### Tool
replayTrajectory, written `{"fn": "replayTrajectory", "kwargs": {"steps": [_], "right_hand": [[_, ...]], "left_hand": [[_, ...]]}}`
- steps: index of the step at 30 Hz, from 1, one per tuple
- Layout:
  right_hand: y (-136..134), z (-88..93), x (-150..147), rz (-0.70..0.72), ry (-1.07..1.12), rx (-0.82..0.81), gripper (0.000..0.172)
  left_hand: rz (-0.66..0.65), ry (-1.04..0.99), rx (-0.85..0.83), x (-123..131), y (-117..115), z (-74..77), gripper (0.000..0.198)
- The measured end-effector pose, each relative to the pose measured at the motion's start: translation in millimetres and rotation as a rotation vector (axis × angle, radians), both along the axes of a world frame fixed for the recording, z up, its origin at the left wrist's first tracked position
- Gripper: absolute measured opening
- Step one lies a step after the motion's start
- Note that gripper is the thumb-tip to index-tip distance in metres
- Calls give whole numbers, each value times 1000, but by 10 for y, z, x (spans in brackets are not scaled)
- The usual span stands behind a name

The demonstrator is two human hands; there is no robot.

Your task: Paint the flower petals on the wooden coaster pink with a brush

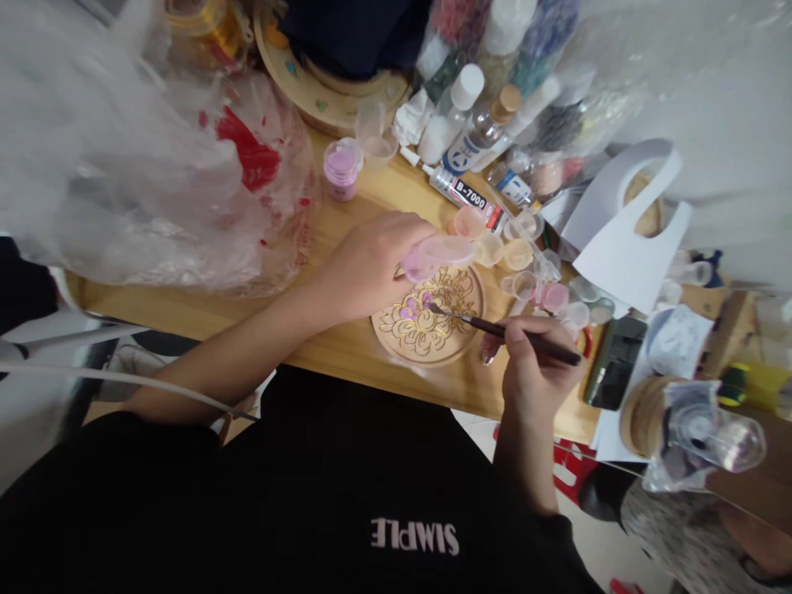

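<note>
A round wooden plaque with a raised gold-lined flower pattern lies flat near the table's front edge. A few petals at its left middle are filled with purple. My left hand is closed around a small translucent cup of purple material, its lid hinged out to the right, above the plaque's upper left. In my right hand is a slim tool with a dark handle and a thin metal shaft, held like a pen. Its small dark tip is at the purple petals; whether it touches them I cannot tell.
Several small lidded cups crowd the plaque's right side. Behind stand a purple jar, a B-7000 glue tube and bottles. A plastic bag covers the left; a phone lies right.
</note>
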State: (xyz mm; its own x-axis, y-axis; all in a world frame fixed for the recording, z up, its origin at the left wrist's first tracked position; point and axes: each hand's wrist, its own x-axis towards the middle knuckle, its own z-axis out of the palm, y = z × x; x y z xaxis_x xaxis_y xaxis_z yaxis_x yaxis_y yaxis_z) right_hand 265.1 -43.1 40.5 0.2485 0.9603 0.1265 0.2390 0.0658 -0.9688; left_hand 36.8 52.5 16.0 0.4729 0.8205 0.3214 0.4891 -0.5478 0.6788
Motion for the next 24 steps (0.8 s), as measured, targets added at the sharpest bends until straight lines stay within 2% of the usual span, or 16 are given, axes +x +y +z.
{"fn": "replayTrajectory", "kwargs": {"steps": [4,10,17,24], "right_hand": [[-6,5,1,14,8,6,6],[-6,-13,-11,-7,5,17,5],[-12,-22,4,-32,-47,-33,11],[-57,-8,41,29,-63,-45,6]], "left_hand": [[3,-33,15,-6,-8,22,17],[21,18,-46,10,-9,26,10],[19,11,-99,10,-7,36,14],[10,36,-112,12,-10,85,12]]}}
